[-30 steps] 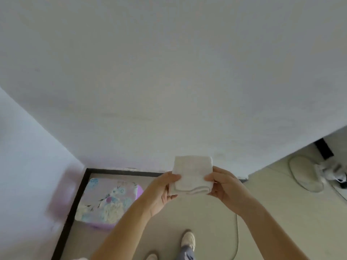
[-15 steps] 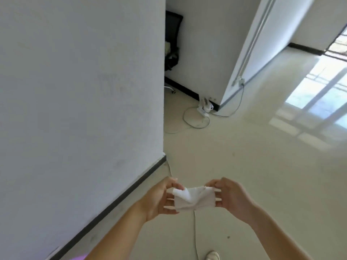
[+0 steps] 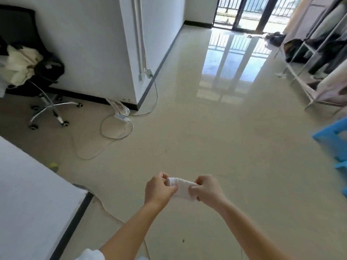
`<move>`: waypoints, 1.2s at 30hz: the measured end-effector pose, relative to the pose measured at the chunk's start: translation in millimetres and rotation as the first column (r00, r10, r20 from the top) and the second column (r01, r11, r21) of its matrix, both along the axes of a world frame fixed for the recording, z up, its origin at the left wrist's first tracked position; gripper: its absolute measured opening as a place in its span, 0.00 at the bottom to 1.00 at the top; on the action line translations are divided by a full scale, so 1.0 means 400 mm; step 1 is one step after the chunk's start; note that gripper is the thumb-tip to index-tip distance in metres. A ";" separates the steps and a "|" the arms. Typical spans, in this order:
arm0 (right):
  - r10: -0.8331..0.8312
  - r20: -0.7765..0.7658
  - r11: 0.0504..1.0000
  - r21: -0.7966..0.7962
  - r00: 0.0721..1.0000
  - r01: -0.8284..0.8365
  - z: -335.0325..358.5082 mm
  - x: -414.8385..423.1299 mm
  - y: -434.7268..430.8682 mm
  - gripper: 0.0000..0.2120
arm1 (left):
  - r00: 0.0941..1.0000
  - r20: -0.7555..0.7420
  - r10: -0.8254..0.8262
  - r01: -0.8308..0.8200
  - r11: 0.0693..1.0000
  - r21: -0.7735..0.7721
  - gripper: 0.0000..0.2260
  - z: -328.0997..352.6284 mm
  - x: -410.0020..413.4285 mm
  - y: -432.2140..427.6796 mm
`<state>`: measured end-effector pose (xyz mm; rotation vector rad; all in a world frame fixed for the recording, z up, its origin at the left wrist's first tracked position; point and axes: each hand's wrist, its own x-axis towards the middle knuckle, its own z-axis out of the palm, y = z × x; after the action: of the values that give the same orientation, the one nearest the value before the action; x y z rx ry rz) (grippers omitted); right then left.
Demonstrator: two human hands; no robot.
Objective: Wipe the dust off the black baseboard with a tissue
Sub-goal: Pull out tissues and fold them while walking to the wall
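The white paper tissue (image 3: 181,186), flat a second ago, is now rolled narrow. Left hand (image 3: 159,190) and right hand (image 3: 208,190) each have a grip clamped on one end. The black baseboard strip (image 3: 75,220) sits low left, well apart from the tissue. Wiping has not begun.

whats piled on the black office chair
A cream-coloured garment and a dark bundle lie heaped on the office chair. Whatever lies beneath the heap is covered and cannot be seen.
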<state>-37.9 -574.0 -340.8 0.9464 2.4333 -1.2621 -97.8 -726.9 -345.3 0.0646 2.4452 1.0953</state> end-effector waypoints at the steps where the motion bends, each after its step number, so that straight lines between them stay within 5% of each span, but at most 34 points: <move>1: -0.021 -0.018 0.999 0.032 1.000 0.021 -0.008 -0.033 0.025 0.05 | 1.000 -0.021 -0.011 0.011 1.000 -0.014 0.09 0.001 -0.031 0.040; 6: -0.081 -0.113 0.995 0.052 0.990 0.087 -0.037 -0.244 0.119 0.07 | 0.995 -0.081 -0.064 0.068 0.997 0.048 0.10 -0.004 -0.238 0.199; 11: -0.238 -0.134 0.962 -0.167 0.962 0.215 -0.054 -0.530 0.248 0.10 | 0.984 0.163 -0.070 0.026 0.966 0.256 0.11 -0.041 -0.527 0.313; 15: -0.429 -0.060 0.776 -0.535 0.901 0.333 -0.035 -0.750 0.337 0.07 | 0.949 0.298 -0.102 -0.022 0.923 0.385 0.14 -0.034 -0.767 0.391; 18: -0.426 -0.040 0.687 -0.665 0.904 0.294 -0.019 -0.885 0.411 0.10 | 0.941 0.320 -0.106 -0.028 0.922 0.386 0.19 -0.010 -0.932 0.463; 27: -0.538 -0.040 0.611 -0.707 0.842 0.356 -0.070 -1.309 0.707 0.07 | 0.919 0.385 -0.085 -0.111 0.882 0.458 0.17 -0.012 -1.372 0.758; 36: -0.348 0.058 0.732 -0.607 0.936 0.310 -0.076 -1.840 1.056 0.04 | 0.937 0.257 0.238 -0.300 0.924 0.239 0.12 -0.073 -1.865 1.040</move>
<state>-774.1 -151.6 -371.0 1.1639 1.7074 -2.0509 -843.7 -311.0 -374.5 -0.3042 2.1288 1.4728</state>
